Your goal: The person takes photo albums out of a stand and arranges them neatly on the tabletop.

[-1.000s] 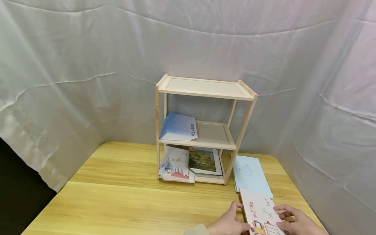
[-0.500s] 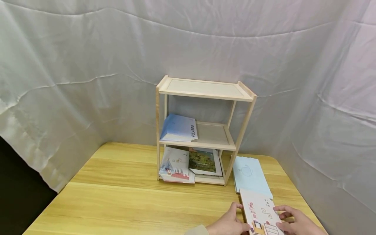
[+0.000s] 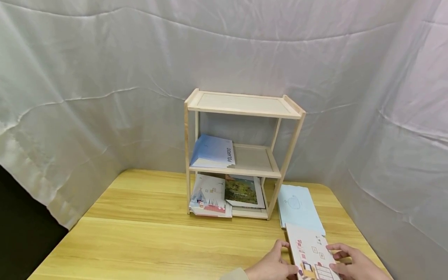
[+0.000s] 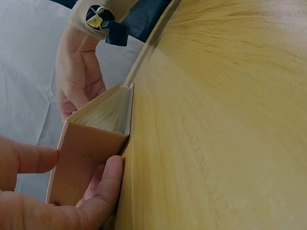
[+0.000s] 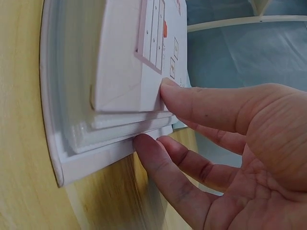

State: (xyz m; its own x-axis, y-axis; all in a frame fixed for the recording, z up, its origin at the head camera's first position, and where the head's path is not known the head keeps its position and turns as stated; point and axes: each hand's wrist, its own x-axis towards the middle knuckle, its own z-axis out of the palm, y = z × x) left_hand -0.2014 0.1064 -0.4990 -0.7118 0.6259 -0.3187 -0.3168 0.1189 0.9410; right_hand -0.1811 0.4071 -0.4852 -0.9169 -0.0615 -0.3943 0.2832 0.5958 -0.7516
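A photo album (image 3: 309, 245) with a white illustrated cover lies near the table's front right. My left hand (image 3: 272, 263) grips it along the spine; in the left wrist view the plain pinkish spine (image 4: 76, 155) sits between its fingers. Across the album, my right hand (image 3: 358, 264) pinches the cover and pages at the opening side. In the right wrist view the thumb rests on the top cover, and fingertips touch the edge of the clear sleeves (image 5: 110, 134). The lower cover lies on the table. A light blue album (image 3: 301, 206) lies just beyond, meeting the far end of the white one.
A pale wooden shelf rack (image 3: 241, 111) stands at the table's back. On its middle board is a blue POLAROID album (image 3: 213, 149); the bottom board holds an illustrated white album (image 3: 208, 196) and one with a landscape cover (image 3: 241, 192). Grey curtains (image 3: 140, 77) surround the table.
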